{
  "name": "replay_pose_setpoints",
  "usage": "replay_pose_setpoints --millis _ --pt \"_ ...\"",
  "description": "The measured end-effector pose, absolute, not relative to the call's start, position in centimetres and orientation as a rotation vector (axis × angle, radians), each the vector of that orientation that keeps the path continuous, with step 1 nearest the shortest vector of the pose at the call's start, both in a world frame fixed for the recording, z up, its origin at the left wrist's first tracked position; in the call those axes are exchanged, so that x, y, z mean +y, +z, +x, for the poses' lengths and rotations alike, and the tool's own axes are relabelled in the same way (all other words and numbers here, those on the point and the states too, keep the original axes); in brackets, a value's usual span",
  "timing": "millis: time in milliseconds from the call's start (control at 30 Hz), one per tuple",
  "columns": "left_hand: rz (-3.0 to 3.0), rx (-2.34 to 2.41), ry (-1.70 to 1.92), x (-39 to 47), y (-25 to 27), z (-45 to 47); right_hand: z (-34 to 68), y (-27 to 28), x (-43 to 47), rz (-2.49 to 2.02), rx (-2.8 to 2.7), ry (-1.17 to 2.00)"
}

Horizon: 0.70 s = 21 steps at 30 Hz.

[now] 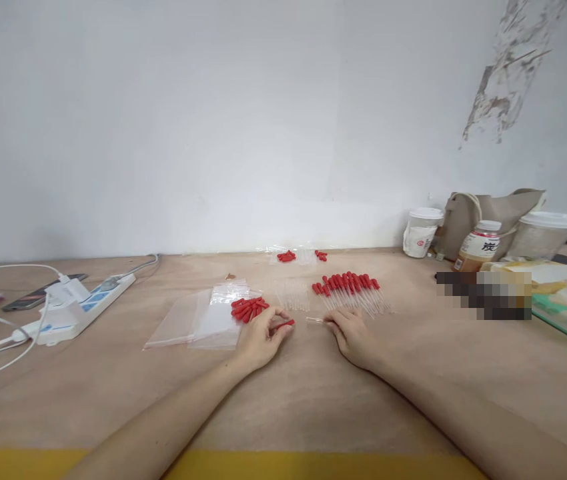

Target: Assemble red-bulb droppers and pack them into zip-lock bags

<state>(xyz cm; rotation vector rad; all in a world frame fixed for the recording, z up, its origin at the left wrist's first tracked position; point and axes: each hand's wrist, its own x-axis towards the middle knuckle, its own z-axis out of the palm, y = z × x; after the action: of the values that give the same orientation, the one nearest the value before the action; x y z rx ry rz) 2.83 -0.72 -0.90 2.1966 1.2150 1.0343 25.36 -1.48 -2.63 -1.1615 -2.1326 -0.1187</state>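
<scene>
Pinching a red cap [287, 323] in the left hand [259, 339] and a clear tube [315, 321] in the right hand [353, 337], both poking past the fingertips, apart. Probably best to align both level, gripping near the tube's end, pressing gently without twisting sideways.

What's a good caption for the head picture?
Left hand holds a red bulb, right hand holds a clear tube.

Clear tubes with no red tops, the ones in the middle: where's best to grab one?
I'd pinch one of the bare tubes near its closest end with thumb and finger, coming from the front and slightly above. They're thin and lie side by side with one end toward the person, and the red-topped tubes are just to their right.
</scene>
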Motion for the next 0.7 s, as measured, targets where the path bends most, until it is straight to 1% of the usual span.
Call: replay_pose_setpoints --millis 100,233,467,700 --pt "2.325 1.151 1.018 -1.1 -0.2 2.9 25.0 -2.6 -1.8 -1.120 -2.141 -0.119" --pt "2.479 1.177 0.933 -1.4 0.6 3.1 24.6 -2.4 -2.2 -1.084 -2.147 -0.114" --pt "2.421 1.103 0.967 -1.9 1.0 3.4 24.1 -2.1 -2.6 -1.045 -2.153 -0.039" --pt "2.404 1.168 0.900 -2.4 1.5 3.7 24.2 -1.8 -2.9 -1.032 -2.188 -0.014"
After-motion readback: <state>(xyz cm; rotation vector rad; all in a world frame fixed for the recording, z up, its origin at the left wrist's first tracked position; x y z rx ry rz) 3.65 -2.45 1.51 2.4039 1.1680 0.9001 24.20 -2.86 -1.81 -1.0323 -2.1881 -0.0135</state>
